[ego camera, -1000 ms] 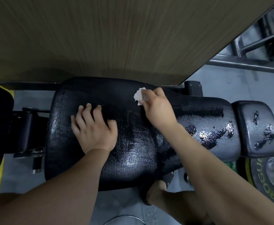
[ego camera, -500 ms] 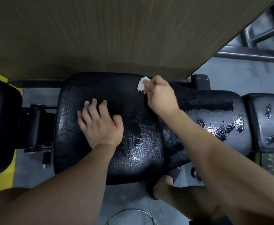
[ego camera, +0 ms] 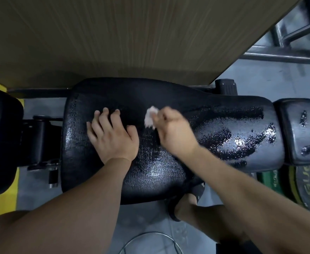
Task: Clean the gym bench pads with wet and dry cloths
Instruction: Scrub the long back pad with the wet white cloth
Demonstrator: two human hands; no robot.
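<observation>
Right hand [ego camera: 174, 132] is curled round a small white cloth [ego camera: 150, 117], the wad sticking out past the knuckles and pressed on the big black pad [ego camera: 150, 173] about mid-length, toward its far edge. The hand is blurred. Left hand [ego camera: 114, 136] lies flat, palm down, fingers straight and slightly spread, on the same pad just beside the cloth. The pad's right end glistens wet. A smaller pad [ego camera: 302, 131] sits just beside it on the right, also with wet patches. Weight plates [ego camera: 304, 187] show below that.
</observation>
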